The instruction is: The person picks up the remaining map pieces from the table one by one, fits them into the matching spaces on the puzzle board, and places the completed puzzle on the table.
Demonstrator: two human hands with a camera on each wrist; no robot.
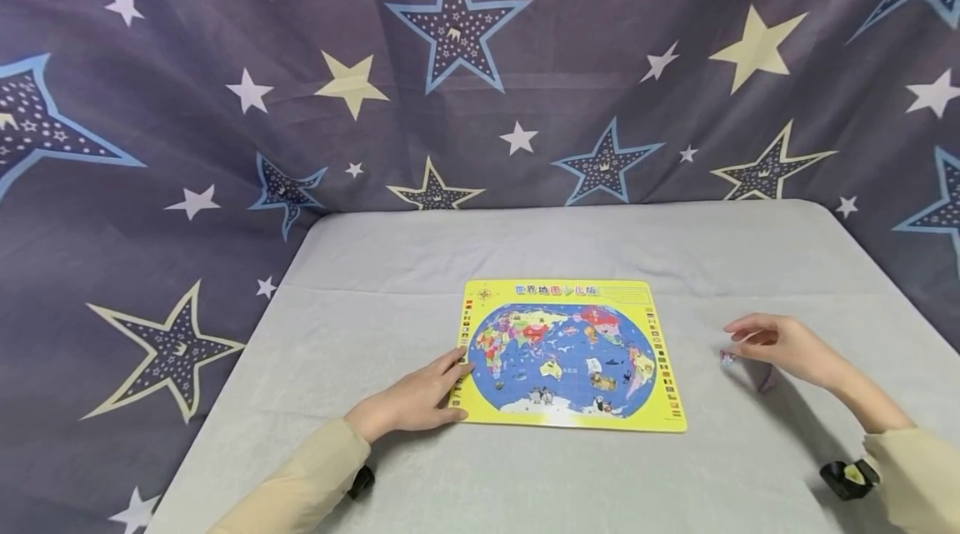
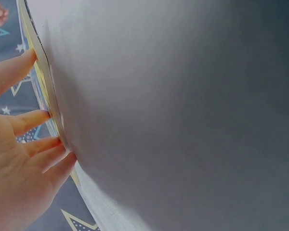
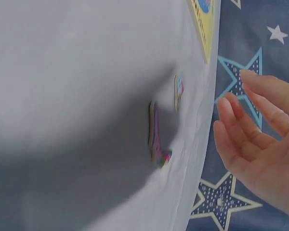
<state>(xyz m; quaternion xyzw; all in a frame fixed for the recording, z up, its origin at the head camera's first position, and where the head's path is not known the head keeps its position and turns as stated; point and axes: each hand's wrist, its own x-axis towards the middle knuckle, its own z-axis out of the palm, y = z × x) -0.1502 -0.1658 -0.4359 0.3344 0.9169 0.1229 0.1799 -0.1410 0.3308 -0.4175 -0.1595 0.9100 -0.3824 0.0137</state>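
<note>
A yellow-bordered world map puzzle board (image 1: 562,416) lies flat on the grey-covered table. At the board's left edge my left hand (image 1: 420,394) rests, its fingertips touching the rim; the left wrist view shows the spread fingers (image 2: 31,122) against that edge. To the right of the board, my right hand (image 1: 787,348) hovers over two small colourful flat pieces, holding nothing. In the right wrist view one piece (image 3: 156,134) is long and narrow with a pink-purple face, and a smaller piece (image 3: 178,91) lies beside it. Both lie on the cloth, apart from the right hand's fingers.
A grey cloth (image 1: 360,267) covers the table. Behind and around the table hangs a dark curtain (image 1: 510,167) printed with stars. Black bands with small devices (image 1: 850,480) sit at the wrists, below the beige sleeves.
</note>
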